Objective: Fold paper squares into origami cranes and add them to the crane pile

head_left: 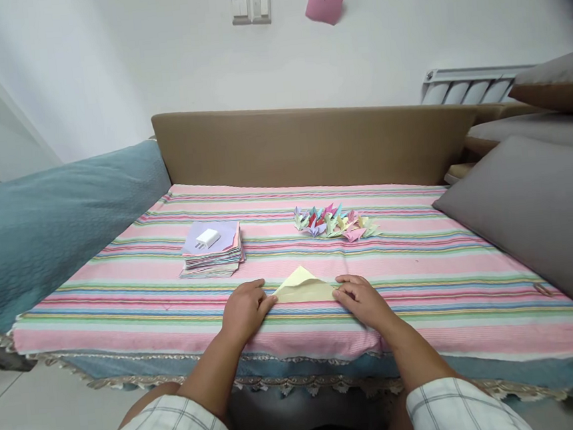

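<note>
A pale yellow sheet of paper (303,292), folded to a triangle with its point away from me, lies on the striped cloth. My left hand (246,307) pinches its left corner between thumb and fingers. At the opposite corner, my right hand (360,297) grips the paper the same way. The upper layer bows up a little between the two hands. Beyond the sheet, to the right, sits a cluster of small folded paper cranes (335,224) in several colours. A stack of coloured paper squares (215,260) stands ahead of my left hand, topped by a white charger plug (208,238).
The striped cloth (122,283) covers a sofa seat with a brown backrest (310,146). Grey cushions (537,213) are piled on the right, and a blue-covered armrest (66,221) bounds the left. A small brown object (542,289) lies near the cushions.
</note>
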The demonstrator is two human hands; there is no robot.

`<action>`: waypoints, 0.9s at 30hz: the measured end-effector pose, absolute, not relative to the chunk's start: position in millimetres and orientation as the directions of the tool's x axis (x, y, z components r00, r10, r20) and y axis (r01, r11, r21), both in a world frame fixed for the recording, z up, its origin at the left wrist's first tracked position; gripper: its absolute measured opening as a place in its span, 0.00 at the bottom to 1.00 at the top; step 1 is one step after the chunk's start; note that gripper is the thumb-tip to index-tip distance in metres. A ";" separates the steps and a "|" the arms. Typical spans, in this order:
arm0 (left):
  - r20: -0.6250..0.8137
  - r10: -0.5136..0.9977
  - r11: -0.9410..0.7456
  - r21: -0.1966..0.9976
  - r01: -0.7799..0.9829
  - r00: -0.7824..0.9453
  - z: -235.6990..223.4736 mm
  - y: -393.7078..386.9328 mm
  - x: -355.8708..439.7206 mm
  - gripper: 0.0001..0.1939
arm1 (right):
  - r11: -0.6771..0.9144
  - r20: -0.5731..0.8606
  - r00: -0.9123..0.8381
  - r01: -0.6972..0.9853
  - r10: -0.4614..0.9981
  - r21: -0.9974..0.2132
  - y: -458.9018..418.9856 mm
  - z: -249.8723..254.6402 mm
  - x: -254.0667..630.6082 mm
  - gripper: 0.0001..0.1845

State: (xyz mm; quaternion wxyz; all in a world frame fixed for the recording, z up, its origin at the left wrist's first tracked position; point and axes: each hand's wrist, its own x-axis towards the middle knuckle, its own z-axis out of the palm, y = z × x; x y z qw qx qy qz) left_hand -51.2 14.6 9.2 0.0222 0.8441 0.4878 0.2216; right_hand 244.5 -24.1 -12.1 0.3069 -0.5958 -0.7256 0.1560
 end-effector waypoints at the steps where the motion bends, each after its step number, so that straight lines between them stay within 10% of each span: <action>1: 0.348 0.839 -0.514 0.250 0.821 0.419 9.5 15.0 -50.9 0.16 | 0.225 0.255 -0.086 0.776 0.963 -0.589 -23.2 -13.0 243.9 0.16; 12: 0.489 0.727 -0.582 0.067 0.811 0.481 2.8 4.0 -30.0 0.17 | 0.145 0.256 0.001 0.821 0.967 -0.552 -20.2 -13.8 237.7 0.12; 27: 0.240 0.538 -0.832 -0.004 0.555 0.808 -13.5 -16.9 -10.0 0.34 | 0.411 0.609 -0.134 0.845 0.782 -0.342 -36.2 -9.3 203.3 0.11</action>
